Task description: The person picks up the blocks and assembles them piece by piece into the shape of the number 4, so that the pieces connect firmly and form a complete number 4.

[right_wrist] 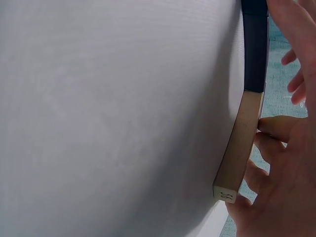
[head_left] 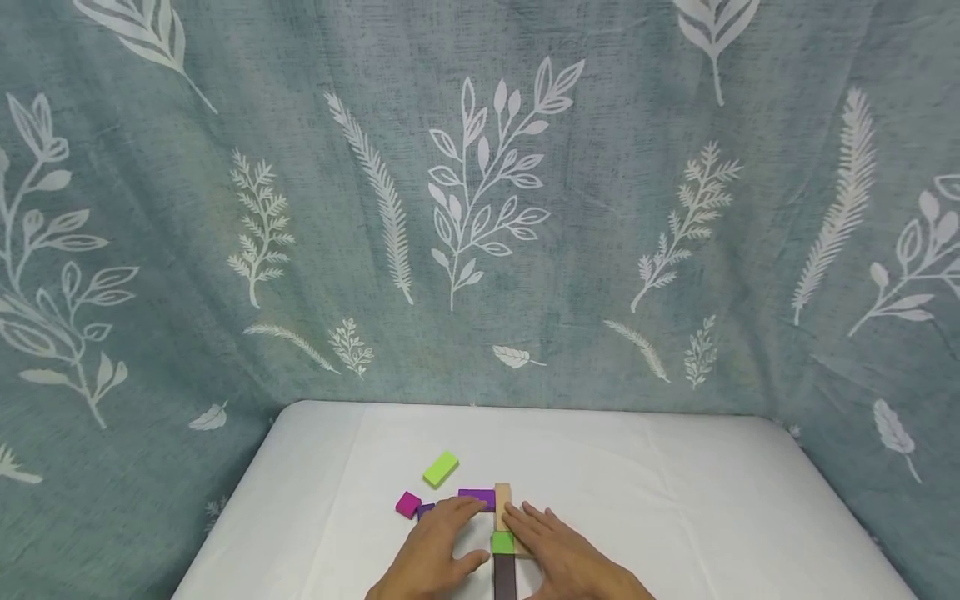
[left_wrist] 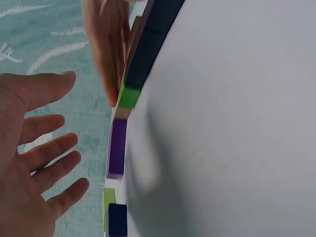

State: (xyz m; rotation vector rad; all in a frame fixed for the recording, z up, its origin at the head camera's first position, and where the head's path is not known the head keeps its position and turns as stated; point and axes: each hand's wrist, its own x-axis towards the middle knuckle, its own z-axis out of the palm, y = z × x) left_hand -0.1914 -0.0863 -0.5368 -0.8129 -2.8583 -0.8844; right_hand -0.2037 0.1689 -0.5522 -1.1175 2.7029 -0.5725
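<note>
My left hand (head_left: 437, 550) is spread beside the blocks, thumb apart from the fingers and nothing in its grasp. In the left wrist view a gap lies between its fingers (left_wrist: 54, 153) and the blocks. My right hand (head_left: 566, 557) has straight fingers resting at a tan block (head_left: 503, 498) that points away from me. In the right wrist view its fingertips are along the side of a tan block (right_wrist: 239, 145) with a number on its end. A green block (head_left: 502, 542) joins the tan one to a dark block (head_left: 505, 577). A purple block (head_left: 477, 497) meets the tan block's left side.
Left of the row, a lime block (head_left: 441, 469), a magenta block (head_left: 408, 504) and a dark blue block (head_left: 425, 509) lie loose; my left hand partly covers the blue one. All rest on a white-covered table (head_left: 675, 500). A leaf-patterned curtain (head_left: 600, 350) stands behind.
</note>
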